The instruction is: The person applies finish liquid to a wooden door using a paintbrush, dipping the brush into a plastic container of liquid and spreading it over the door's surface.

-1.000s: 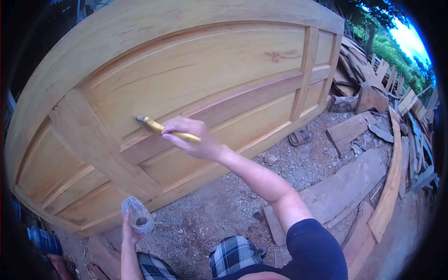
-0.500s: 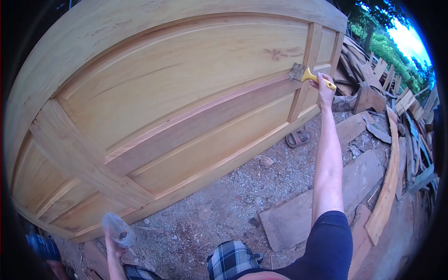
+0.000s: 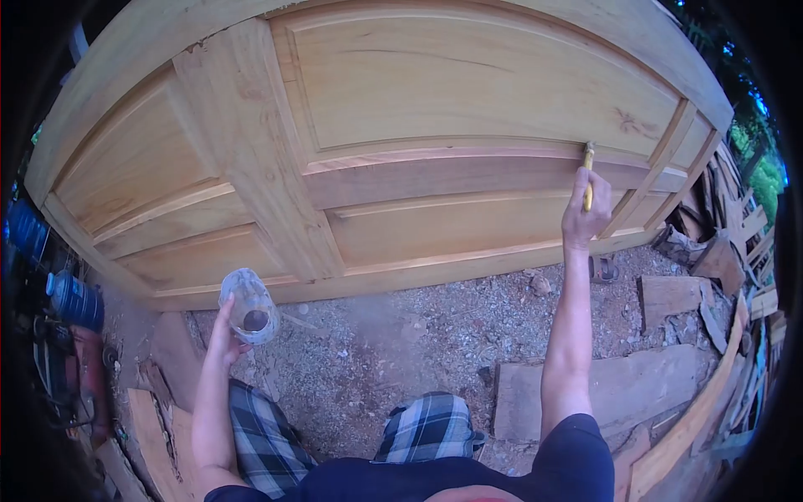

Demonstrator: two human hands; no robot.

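My right hand (image 3: pixel 585 211) is closed round the yellow handle of a paintbrush (image 3: pixel 589 167). Its bristles, seen narrow side on, touch the moulding at the lower edge of the large upper panel. The panelled wooden door (image 3: pixel 468 92) lies on its side and spans most of the view. My left hand (image 3: pixel 224 335) grips a clear plastic container (image 3: pixel 249 305) low in front of the door, its open top tipped towards me. A small amount of dark liquid (image 3: pixel 255 320) sits at the bottom of it.
Gravelly ground (image 3: pixel 360 351) lies between me and the door. Loose planks (image 3: pixel 598 385) rest at the right, beside a pile of scrap wood (image 3: pixel 753 226). A sandal (image 3: pixel 602 268) is near the door's lower edge. Blue water jugs (image 3: pixel 77 299) stand at far left.
My view has swung left, showing more of the door's left part. The brush has moved left along the moulding and turned edge-on. The container has come up fully into view.
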